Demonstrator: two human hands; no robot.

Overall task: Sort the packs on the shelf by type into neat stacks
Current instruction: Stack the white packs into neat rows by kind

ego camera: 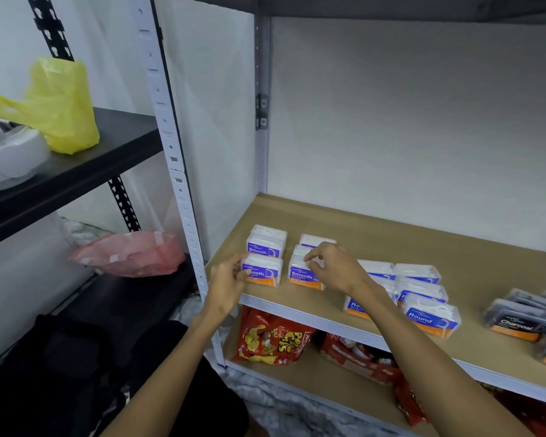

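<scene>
Brown shelf board [391,247], set in a white metal rack against a pale wall, is filling the centre and right of the frame, and a person is reaching onto it with both bare arms from the bottom edge.

At centre left, the left hand [226,283] is curling its thumb and fingers lightly around the left end of a front "Smooth" pack [264,272], apparently nudging it square with the shelf edge. Just right of it, the right hand [334,269] is pinching its fingertips on the top of a second "Smooth" pack [303,274]; whether it is gripping or only steadying is hard to tell. Both hands are half closed, likely lining these two clear boxes up side by side.

Behind them, more Smooth packs [267,242] are sitting in short stacks and rows, labels facing forward so the type is readable.

Further right, partly behind the right forearm, Round packs [429,313] are standing grouped in their own rows. At the far right edge, dark Charcoal packs [517,323] are gathering as a third group, well apart from the Smooth ones. The sorting seems nearly done.

Below the board, red snack bags [271,339] are lying on a lower shelf. At the upper left of the frame, a yellow plastic bag [60,105] is resting on a black shelf [120,134], with a pink bag [130,253] beneath.
</scene>
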